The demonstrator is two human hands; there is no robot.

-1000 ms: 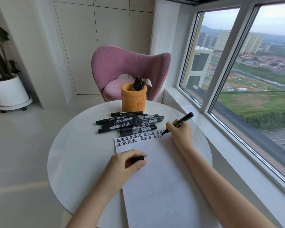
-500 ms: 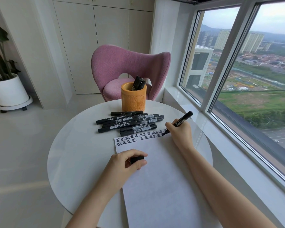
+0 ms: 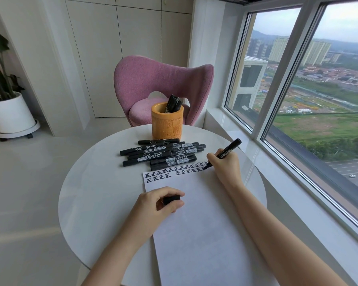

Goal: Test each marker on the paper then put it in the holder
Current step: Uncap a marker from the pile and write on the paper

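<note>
A white sheet of paper (image 3: 201,228) lies on the round white table (image 3: 95,195), with two rows of black written characters along its far edge. My right hand (image 3: 225,164) grips an uncapped black marker (image 3: 227,152), its tip on the paper at the right end of the rows. My left hand (image 3: 155,205) rests on the paper's left side and pinches the black cap (image 3: 171,199). Several capped black markers (image 3: 161,154) lie in a pile beyond the paper. The orange holder (image 3: 167,122) stands behind them with a few markers (image 3: 173,103) inside.
A pink chair (image 3: 161,87) stands just past the table. A large window (image 3: 310,96) runs along the right, with its sill close to the table edge. A white plant pot (image 3: 10,114) on a wheeled base sits at the far left on the floor.
The marker tip in my right hand has shifted only slightly on the paper's top right. My left hand and the cap have stayed put.
</note>
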